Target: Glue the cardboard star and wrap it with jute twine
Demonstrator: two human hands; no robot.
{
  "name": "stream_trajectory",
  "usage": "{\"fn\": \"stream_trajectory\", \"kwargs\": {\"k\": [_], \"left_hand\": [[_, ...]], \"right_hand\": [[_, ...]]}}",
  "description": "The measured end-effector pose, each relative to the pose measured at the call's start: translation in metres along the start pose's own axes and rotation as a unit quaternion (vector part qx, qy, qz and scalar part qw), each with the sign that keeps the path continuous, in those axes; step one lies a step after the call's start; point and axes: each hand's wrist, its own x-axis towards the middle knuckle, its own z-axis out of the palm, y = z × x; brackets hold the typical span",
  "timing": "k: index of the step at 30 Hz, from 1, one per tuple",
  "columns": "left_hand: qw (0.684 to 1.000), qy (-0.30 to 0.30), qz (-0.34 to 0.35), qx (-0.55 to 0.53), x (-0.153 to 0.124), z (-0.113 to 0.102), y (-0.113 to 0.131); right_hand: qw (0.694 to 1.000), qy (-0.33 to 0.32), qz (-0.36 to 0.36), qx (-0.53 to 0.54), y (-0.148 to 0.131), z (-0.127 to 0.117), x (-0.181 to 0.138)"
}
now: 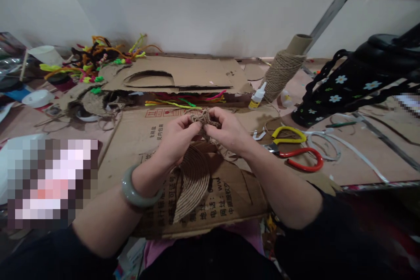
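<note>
Both hands meet over the middle of a flattened cardboard box. Between them is a small piece of coiled brown twine [204, 117], pinched from either side. My left hand [179, 135], with a pale green bangle on the wrist, has its thumb and fingers closed on the left edge. The thumb and fingers of my right hand [229, 131] are closed on the right edge. Fingers cover part of the piece. Just below lies a curved crescent of twine rows [193, 179] on the printed cardboard [157, 210].
Scissors [295, 146] with yellow and red handles lie right, near a small glue bottle [257, 96]. Behind stand a twine spool [285, 68] and a black flowered bottle [348, 81]. Colourful pipe cleaners [105, 54] and cut cardboard [197, 70] are at the back.
</note>
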Motion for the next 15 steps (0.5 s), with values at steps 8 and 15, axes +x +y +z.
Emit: {"fn": "stream_trajectory", "kwargs": {"k": [8, 15], "left_hand": [[1.0, 0.006, -0.01, -0.011, 0.002, -0.002, 0.005], [0.989, -0.116, -0.084, 0.046, 0.001, -0.012, 0.012]], "right_hand": [[0.998, 0.009, 0.036, 0.059, -0.002, -0.002, 0.002], [0.993, -0.107, 0.02, 0.044, -0.005, -0.02, -0.001]]}}
